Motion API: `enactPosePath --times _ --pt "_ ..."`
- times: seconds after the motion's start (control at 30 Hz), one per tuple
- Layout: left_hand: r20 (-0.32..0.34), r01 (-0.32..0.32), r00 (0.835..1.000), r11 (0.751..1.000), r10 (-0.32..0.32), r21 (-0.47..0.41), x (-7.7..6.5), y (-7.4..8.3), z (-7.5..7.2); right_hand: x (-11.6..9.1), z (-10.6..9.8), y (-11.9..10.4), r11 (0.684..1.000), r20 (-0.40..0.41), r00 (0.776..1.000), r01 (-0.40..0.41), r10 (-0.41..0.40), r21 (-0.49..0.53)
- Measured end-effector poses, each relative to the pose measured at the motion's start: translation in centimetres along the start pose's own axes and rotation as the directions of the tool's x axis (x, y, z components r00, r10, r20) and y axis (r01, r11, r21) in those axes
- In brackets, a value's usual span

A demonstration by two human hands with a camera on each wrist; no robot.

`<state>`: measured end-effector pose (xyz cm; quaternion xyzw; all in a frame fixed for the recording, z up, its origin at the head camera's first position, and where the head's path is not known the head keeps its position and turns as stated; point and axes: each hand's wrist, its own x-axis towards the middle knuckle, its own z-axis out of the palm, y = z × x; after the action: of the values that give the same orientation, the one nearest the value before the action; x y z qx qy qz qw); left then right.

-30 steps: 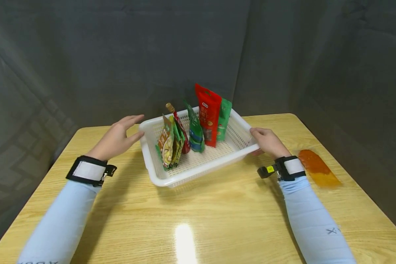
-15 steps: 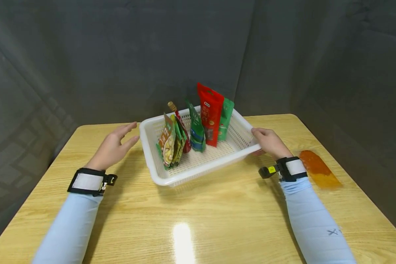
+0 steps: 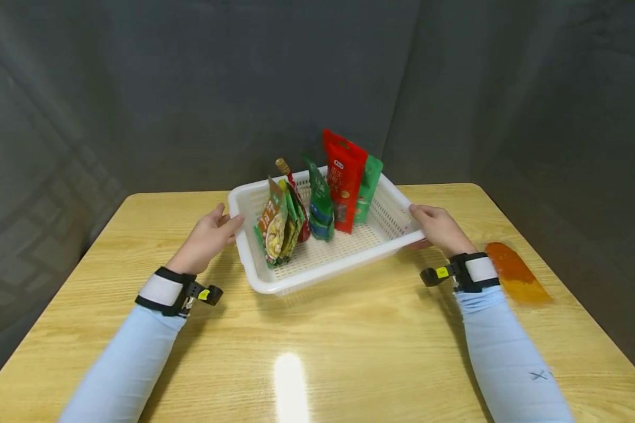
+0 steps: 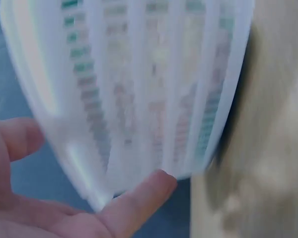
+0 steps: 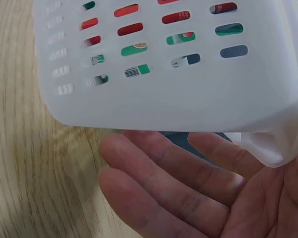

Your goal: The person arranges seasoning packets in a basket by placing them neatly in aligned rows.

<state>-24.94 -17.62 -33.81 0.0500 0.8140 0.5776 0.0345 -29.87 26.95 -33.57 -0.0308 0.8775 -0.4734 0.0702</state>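
A white perforated plastic basket (image 3: 344, 262) sits at an angle on the wooden table, its rim level with both hands. Several packets stand inside: a brown-and-green food packet (image 3: 273, 229), a dark green packet (image 3: 320, 205), a tall red pouch (image 3: 345, 179) and a green pouch (image 3: 369, 183). Among them leans a red item with a gold cap (image 3: 283, 165), partly hidden. My right hand (image 3: 440, 228) grips the right rim, thumb on top and fingers underneath. At the left end, my left hand (image 3: 206, 238) reaches the rim with fingers spread; in the left wrist view they look loose around it.
A blurred orange-brown object or patch (image 3: 515, 273) lies near the right edge of the wooden table (image 3: 349, 352). Dark grey cloth (image 3: 243, 88) hangs behind and along both sides.
My left hand has moved right and closer to the basket's left rim, its wrist turning. The right hand keeps its grip, and basket and hand shift slightly right in view.
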Motion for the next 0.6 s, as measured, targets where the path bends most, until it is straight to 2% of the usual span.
enactPosePath --times 0.13,0.2,0.37,0.6 --pt "0.07 -0.013 0.997 0.993 0.021 -0.115 0.4 -0.7 1.0 0.0 0.0 0.0 1.0 0.001 1.0 0.006 -0.006 0.0" --pt "0.082 -0.027 0.996 0.989 0.039 -0.148 0.6 -1.1 1.5 -0.1 -0.1 0.0 1.0 0.005 1.0 0.022 -0.022 0.003" --pt "0.05 -0.019 0.998 0.986 0.028 -0.165 0.8 -1.6 2.1 -0.2 -0.7 0.2 0.997 0.016 0.997 0.072 -0.072 -0.003" --pt "0.013 -0.009 1.0 0.985 0.011 -0.171 1.0 -1.6 2.5 -0.9 -3.5 1.7 0.995 -0.055 0.998 0.03 -0.035 -0.091"
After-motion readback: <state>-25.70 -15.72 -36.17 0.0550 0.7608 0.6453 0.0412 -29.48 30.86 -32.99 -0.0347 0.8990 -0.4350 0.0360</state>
